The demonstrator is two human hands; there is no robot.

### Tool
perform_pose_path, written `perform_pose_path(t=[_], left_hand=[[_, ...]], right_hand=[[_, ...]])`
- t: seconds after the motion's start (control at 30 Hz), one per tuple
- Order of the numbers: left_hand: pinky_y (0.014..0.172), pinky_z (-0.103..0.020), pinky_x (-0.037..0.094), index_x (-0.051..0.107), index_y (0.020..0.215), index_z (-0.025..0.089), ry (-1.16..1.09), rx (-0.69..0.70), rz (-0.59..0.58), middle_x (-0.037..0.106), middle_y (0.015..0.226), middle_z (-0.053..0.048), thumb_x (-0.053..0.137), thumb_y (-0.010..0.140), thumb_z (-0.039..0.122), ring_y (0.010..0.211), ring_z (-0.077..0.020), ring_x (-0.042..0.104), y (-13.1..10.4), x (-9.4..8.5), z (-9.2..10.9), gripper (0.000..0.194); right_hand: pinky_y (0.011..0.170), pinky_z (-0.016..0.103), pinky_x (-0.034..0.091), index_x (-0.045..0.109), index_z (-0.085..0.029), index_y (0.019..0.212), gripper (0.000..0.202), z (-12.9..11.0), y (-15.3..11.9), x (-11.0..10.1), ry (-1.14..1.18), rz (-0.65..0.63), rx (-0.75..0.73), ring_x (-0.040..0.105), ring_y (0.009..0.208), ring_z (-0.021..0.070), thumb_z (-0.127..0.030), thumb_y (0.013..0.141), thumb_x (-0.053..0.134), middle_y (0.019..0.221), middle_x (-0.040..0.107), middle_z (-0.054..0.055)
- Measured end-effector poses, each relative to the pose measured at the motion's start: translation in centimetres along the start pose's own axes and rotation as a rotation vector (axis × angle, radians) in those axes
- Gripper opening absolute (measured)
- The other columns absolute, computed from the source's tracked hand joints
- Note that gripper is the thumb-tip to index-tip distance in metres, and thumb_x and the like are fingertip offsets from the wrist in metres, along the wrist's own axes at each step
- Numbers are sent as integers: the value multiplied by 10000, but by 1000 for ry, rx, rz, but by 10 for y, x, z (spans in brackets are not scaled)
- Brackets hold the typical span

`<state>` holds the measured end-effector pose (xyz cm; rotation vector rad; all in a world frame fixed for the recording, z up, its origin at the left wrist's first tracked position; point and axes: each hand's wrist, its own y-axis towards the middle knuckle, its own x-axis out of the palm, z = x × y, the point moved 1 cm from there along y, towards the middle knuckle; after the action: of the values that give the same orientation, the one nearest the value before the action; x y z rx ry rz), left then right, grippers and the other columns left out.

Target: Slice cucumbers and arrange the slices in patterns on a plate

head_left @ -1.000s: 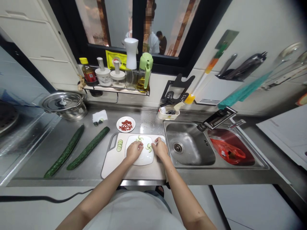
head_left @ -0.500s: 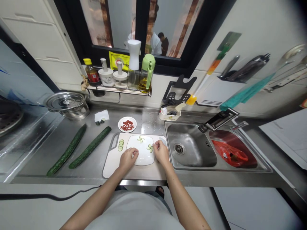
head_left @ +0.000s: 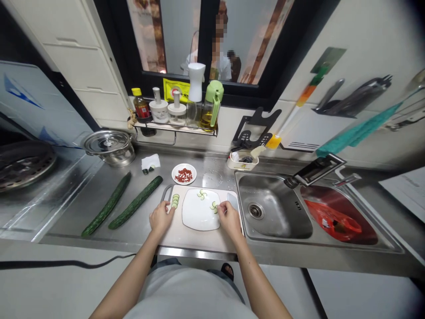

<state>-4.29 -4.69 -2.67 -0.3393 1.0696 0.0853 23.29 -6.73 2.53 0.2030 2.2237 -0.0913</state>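
A white plate [head_left: 199,219] lies on the cutting board [head_left: 172,237], with two pinwheels of thin cucumber pieces, one at the far edge [head_left: 201,195] and one at the right [head_left: 214,207]. My right hand [head_left: 229,219] is at the plate's right rim, fingertips pinched beside the right pinwheel; what is between them is too small to make out. Over the board's left side, my left hand [head_left: 161,218] has thumb and index finger apart, close to a row of overlapping cucumber slices [head_left: 175,201]. A flat grey-blue blade-like piece [head_left: 232,200] shows partly behind my right hand.
Two whole cucumbers [head_left: 136,202] lie on the steel counter at left, near a lidded pot [head_left: 111,148]. Behind the board stands a small dish of red bits [head_left: 184,174]. The sink [head_left: 275,212] is at right, with a red bag [head_left: 335,221] in its second basin.
My left hand has moved left from the plate's near-left edge to the cucumber slices, its fingers parting. My right hand stays by the right pinwheel. The view has shifted slightly.
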Motion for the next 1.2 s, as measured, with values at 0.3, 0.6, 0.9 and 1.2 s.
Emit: perform_pose_path(t=[0.3, 0.6, 0.9, 1.2], left_hand=[[886, -375, 361, 620, 1048, 235, -22, -42, 76, 686, 1001, -65, 525, 827, 452, 966, -260, 615, 6, 9, 4, 323], [734, -276, 394, 616, 843, 218, -323, 16, 146, 685, 831, -21, 569, 790, 306, 804, -192, 624, 3, 9, 4, 113], [662, -252, 447, 628, 833, 154, -1030, 107, 49, 628, 681, -10, 735, 595, 370, 648, -136, 581, 0, -10, 28, 339], [727, -253, 438, 600, 973, 197, -839, 477, -3, 648, 721, 17, 683, 722, 290, 706, -128, 599, -35, -79, 85, 281]], right_hand=[[596, 249, 352, 543, -206, 809, 273, 6, -6, 7, 68, 15, -52, 534, 634, 160, -439, 865, 410, 705, 613, 33], [593, 250, 361, 541, -206, 793, 247, 0, -12, 9, 91, 28, -70, 539, 621, 160, -409, 856, 415, 674, 595, 20], [594, 248, 379, 579, -200, 844, 211, -27, -12, 8, 135, -38, -134, 536, 621, 150, -356, 868, 438, 709, 600, 16], [756, 290, 442, 624, -222, 1034, 231, -93, -3, -13, 321, -121, -422, 571, 825, 165, -318, 895, 466, 950, 636, 56]])
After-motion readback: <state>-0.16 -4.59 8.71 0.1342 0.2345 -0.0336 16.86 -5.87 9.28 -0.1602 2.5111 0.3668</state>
